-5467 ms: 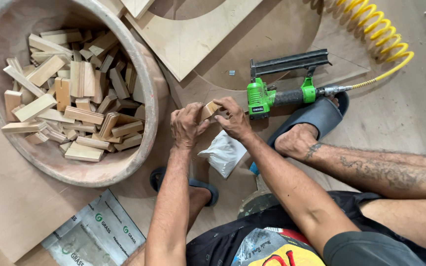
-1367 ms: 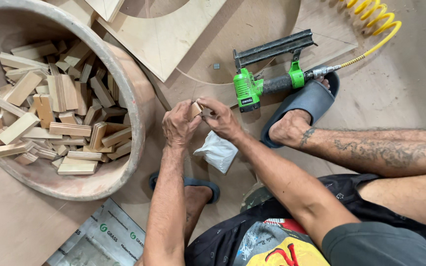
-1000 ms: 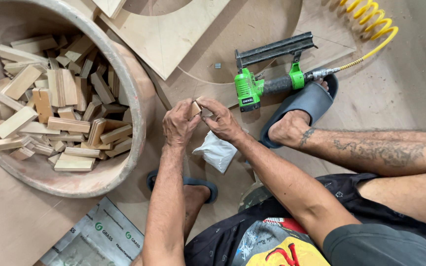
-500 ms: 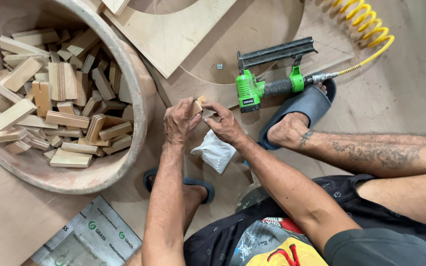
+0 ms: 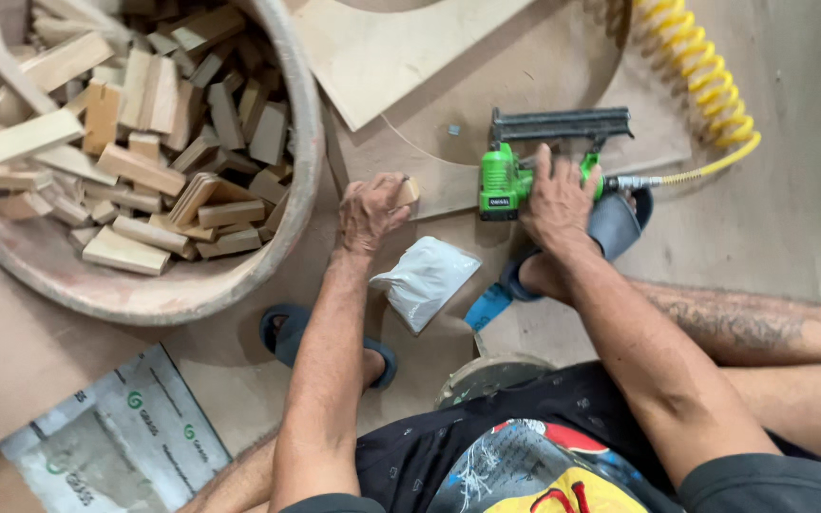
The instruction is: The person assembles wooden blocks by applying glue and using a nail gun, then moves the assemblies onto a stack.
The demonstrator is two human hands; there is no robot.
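Note:
My left hand (image 5: 370, 211) is shut on a small wooden block (image 5: 408, 192), holding it against a curved board (image 5: 448, 180) on the floor. My right hand (image 5: 555, 198) rests on top of a green and black nail gun (image 5: 515, 161) lying just right of the block, with the fingers spread over its body. A yellow coiled air hose (image 5: 705, 85) runs from the gun to the upper right. A small white plastic bag (image 5: 427, 280) lies below the hands.
A large round wooden tub (image 5: 301, 171) full of several small wood offcuts fills the upper left. Plywood sheets (image 5: 382, 57) lie behind. My feet in blue slippers (image 5: 287, 337) rest on the floor. A printed paper sack (image 5: 116, 446) lies at lower left.
My right hand has left the small block and moved right onto the nail gun. My left hand keeps hold of the block.

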